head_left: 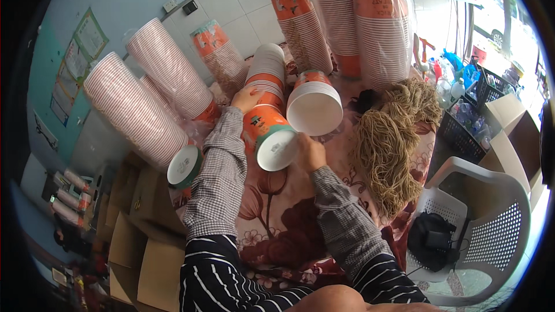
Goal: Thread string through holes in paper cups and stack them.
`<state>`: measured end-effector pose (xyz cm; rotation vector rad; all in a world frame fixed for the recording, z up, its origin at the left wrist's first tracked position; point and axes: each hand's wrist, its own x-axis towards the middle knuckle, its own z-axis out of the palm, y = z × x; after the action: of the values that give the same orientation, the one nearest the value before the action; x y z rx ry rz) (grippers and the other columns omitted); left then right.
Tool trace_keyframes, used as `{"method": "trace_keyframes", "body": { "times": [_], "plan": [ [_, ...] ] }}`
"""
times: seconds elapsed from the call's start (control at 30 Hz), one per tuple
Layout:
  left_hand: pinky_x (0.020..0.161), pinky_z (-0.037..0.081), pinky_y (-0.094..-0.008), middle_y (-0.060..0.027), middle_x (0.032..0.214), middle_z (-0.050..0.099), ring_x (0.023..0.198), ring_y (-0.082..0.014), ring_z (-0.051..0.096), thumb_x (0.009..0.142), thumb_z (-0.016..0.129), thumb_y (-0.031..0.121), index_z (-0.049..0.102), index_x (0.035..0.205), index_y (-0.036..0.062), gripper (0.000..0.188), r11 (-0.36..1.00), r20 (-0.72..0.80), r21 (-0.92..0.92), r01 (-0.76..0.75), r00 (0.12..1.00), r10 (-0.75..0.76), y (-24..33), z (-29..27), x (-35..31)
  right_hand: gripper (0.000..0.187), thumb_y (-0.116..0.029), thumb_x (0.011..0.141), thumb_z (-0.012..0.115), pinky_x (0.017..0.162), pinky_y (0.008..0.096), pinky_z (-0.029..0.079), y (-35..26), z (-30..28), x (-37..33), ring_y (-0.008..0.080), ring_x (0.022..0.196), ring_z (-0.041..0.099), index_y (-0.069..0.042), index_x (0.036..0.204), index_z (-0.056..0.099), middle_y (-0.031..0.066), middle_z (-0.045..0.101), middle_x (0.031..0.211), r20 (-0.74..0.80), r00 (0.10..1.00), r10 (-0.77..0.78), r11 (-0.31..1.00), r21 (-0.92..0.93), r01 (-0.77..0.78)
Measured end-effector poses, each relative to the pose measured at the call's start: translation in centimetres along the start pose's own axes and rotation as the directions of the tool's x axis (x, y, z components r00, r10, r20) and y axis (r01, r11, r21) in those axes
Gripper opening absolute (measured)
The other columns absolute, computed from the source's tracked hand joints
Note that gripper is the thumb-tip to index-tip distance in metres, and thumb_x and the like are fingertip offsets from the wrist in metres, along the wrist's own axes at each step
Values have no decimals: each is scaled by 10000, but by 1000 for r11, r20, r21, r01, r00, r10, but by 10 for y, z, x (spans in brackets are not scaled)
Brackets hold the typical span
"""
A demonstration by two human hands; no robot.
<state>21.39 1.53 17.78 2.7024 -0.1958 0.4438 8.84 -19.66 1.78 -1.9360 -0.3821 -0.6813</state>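
Observation:
A stack of orange paper tubs (269,95) lies tilted on the table, its nearest tub (267,124) turning a green-edged white base toward me. My left hand (247,99) is closed around the left side of this stack. At the right edge of that white base, my right hand (311,151) has its fingers curled in, gripping the nearest tub; the fingertips are partly hidden. Close above my right hand, another paper tub (315,111) shows its white inside, mouth toward me. A thick bundle of tan cord (390,144) lies to the right of both hands.
Tall stacks of paper tubs (136,110) lean at the left, and more wrapped stacks (381,34) stand at the back. The tablecloth (277,219) is flowered. A white plastic chair (480,219) holding a black item is at right. Cardboard boxes (165,271) sit lower left.

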Motion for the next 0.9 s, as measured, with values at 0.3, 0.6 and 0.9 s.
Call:
{"method": "trace_keyframes", "body": {
  "times": [0.3, 0.6, 0.9],
  "plan": [
    [852, 465, -280, -87, 1141, 606, 1032, -143, 581, 961, 454, 485, 519, 1257, 6, 567, 347, -42, -937, 46, 970, -240, 22, -23, -154, 208, -139, 902, 558, 535, 316, 493, 5, -55, 6, 166, 582, 613, 19, 1014, 635, 129, 653, 734, -66, 939, 337, 880, 377, -289],
    [852, 486, -232, -70, 1070, 641, 976, -110, 596, 928, 578, 82, 580, 1186, -38, 285, 195, -312, -940, -280, 937, -157, 71, -14, -257, 178, -66, 908, 532, 745, 227, 467, -10, -54, 6, 63, 792, 548, 33, 1030, 616, -4, 629, 884, 207, 951, 230, 676, 669, -309],
    [684, 481, -223, -44, 868, 633, 739, -84, 574, 920, 588, 89, 599, 1097, -61, 232, 122, -313, -946, -300, 943, -114, 58, 15, -282, 282, -24, 828, 608, 780, 257, 487, -18, -52, 4, 96, 876, 567, 32, 1102, 569, 29, 627, 979, 92, 987, 129, 796, 584, -158]
  ]
}}
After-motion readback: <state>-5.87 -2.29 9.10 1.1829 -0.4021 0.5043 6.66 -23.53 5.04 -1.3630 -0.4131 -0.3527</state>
